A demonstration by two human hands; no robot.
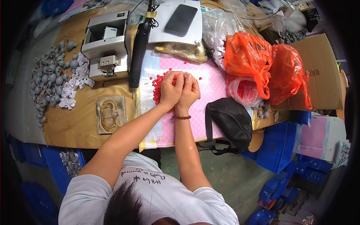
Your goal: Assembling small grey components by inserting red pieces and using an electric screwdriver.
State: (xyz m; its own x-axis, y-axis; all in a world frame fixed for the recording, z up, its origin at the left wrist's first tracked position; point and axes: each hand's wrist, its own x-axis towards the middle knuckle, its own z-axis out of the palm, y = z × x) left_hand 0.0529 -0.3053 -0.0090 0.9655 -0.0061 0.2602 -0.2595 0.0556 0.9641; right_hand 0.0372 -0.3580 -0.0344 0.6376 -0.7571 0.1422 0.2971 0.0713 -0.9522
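Note:
My left hand (171,90) and my right hand (190,92) are pressed together side by side over the pink-patterned table covering (210,82). Both are cupped, fingers curled, around small red pieces, some of which show between the fingers. A loose heap of the same small red pieces (156,88) lies beside and partly under my left hand. A few single ones are scattered around it. The undersides of both hands are hidden, and the pieces are too small to name. A beaded bracelet (182,117) circles my right wrist.
Left stand a metal machine (105,48), a black tool (140,52), a metal mould block (111,114) and many grey round parts (52,78). A phone (181,20) lies behind. Right are red plastic bags (248,54), a black pouch (231,122) and a cardboard box (318,75).

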